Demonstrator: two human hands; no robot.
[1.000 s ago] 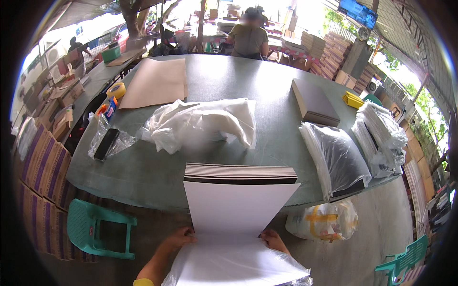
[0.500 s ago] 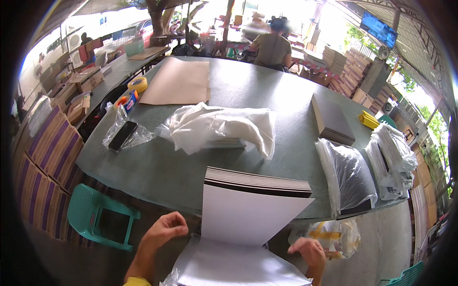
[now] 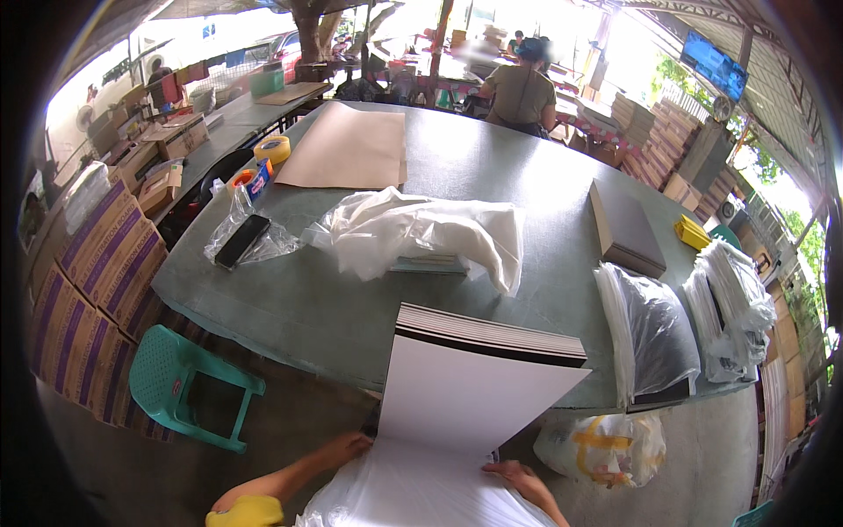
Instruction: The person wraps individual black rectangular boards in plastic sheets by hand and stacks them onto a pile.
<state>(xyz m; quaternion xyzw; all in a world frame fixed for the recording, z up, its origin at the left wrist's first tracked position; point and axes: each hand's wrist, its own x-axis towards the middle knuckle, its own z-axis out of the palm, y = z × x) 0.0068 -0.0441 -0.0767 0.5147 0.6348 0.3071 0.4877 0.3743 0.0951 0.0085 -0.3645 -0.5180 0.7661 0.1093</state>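
Observation:
A stack of boards (image 3: 492,334) with dark layered edges leans over the near table edge, its white face (image 3: 474,386) turned toward me. A clear plastic bag (image 3: 404,492) spreads over the lower white part and my lap area. At the bag's left edge, beside the stack, my left hand (image 3: 351,446) is closed on the plastic. My right hand (image 3: 520,480) grips the bag's right edge, fingers reaching over it; its thumb is hidden. The stack's lower end is covered by the bag.
On the green table (image 3: 325,307) lie brown paper (image 3: 347,149), crumpled plastic (image 3: 430,224), a phone (image 3: 242,242), tape rolls (image 3: 272,149), a dark board stack (image 3: 625,228) and bagged stacks (image 3: 654,329). A green stool (image 3: 189,382) and a taped bag (image 3: 606,448) are below. A person (image 3: 520,92) sits beyond.
Both hands were raised apart from the bag with fingers curled; they have come down and inward to its two edges. The view has shifted slightly, moving the table's things rightward.

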